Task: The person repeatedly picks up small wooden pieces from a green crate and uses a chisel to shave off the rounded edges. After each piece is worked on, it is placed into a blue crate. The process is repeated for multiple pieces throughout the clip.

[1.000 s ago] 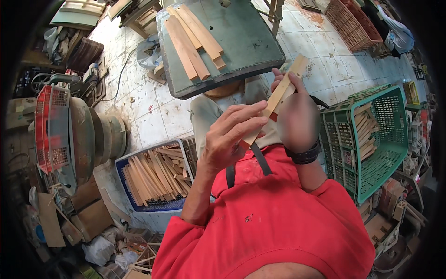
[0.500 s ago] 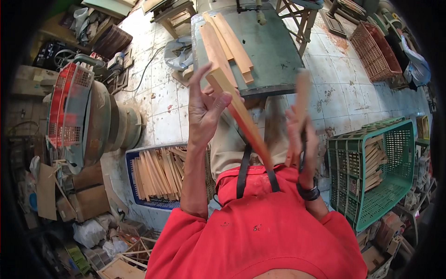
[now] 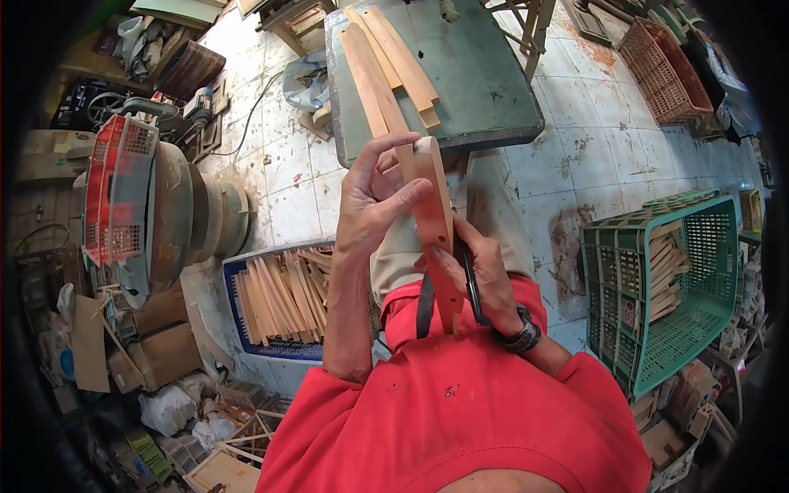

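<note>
A long wooden slat [image 3: 433, 222] with a rounded upper end and several dark holes slants down in front of my red shirt. My left hand [image 3: 371, 201] is closed on its upper part, thumb across the face and forefinger over the top. What looks like a second strip of wood shows edge-on beside it, under my left fingers. Lower down, my right hand [image 3: 481, 271] grips the slat from the right side, its fingertips partly hidden. A slim black thing [image 3: 472, 287] runs down beside my right fingers; I cannot tell whether it is held or hangs there.
Several boards [image 3: 399, 62] lie on the green-topped table [image 3: 485, 90] ahead. A blue crate [image 3: 234, 312] of wooden slats stands at left, near a machine with a red guard [image 3: 123, 189]. A green crate [image 3: 682, 353] with wood pieces is at right, a brown basket [image 3: 657, 78] beyond.
My right hand has come down and inward onto the slat; the wood piece raised in it before is no longer apart. The slat has turned its holed face toward me.
</note>
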Demonstrator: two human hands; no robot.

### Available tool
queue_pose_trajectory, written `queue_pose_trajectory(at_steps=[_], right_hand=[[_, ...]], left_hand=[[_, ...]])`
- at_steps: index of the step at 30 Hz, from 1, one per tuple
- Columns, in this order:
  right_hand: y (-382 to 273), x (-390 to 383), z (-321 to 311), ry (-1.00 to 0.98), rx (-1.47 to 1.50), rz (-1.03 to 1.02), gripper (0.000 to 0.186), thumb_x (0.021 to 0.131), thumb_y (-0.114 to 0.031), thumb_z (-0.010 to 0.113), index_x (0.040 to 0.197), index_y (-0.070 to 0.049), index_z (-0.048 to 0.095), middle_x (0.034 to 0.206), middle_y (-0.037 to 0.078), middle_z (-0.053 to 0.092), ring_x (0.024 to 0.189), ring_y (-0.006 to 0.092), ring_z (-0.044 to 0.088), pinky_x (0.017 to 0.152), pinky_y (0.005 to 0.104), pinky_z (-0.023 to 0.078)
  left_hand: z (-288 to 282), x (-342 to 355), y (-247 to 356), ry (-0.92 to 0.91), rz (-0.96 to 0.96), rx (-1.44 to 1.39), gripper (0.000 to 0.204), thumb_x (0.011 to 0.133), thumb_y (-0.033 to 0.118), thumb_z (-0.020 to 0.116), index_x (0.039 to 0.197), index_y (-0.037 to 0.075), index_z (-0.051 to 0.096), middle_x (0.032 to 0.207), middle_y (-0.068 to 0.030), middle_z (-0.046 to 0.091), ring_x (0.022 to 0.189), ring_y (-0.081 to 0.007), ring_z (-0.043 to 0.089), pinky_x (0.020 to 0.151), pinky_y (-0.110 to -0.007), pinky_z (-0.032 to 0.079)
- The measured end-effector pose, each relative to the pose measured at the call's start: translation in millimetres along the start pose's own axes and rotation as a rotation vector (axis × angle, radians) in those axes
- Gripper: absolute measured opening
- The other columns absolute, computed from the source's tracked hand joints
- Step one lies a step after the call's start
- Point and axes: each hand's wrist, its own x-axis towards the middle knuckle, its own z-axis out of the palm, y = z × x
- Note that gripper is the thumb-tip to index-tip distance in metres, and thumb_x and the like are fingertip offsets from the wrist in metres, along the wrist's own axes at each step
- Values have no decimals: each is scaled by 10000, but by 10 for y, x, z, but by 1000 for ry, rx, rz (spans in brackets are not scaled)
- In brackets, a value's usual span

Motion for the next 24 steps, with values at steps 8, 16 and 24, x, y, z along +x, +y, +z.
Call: queue_pose_trajectory(at_steps=[8,16,24], right_hand=[[-66,31,17,-42,71,127,250,974,-149,554,1147,30,571,852,90,687,759,166,690,678,290,545],[-47,57,93,12,210,158,284,948,-205,598,1091,38,566,828,93,680,737,154,682,662,293,535],[-106,14,210,94,158,125,304,921,-221,624,1073,37,572,817,92,680,728,154,678,668,300,530]], left_hand=[[-49,2,21,14,-47,-14,505,828,-2,728,1280,32,506,1116,-97,623,1052,-157,593,910,-296,483],[-137,21,-93,5,-27,-55,500,838,30,723,1281,69,495,1133,-108,610,1017,-171,615,804,-292,546],[-201,6,-103,-16,-33,-242,485,820,-8,725,1249,61,511,1120,-101,621,1017,-158,615,861,-304,512]])
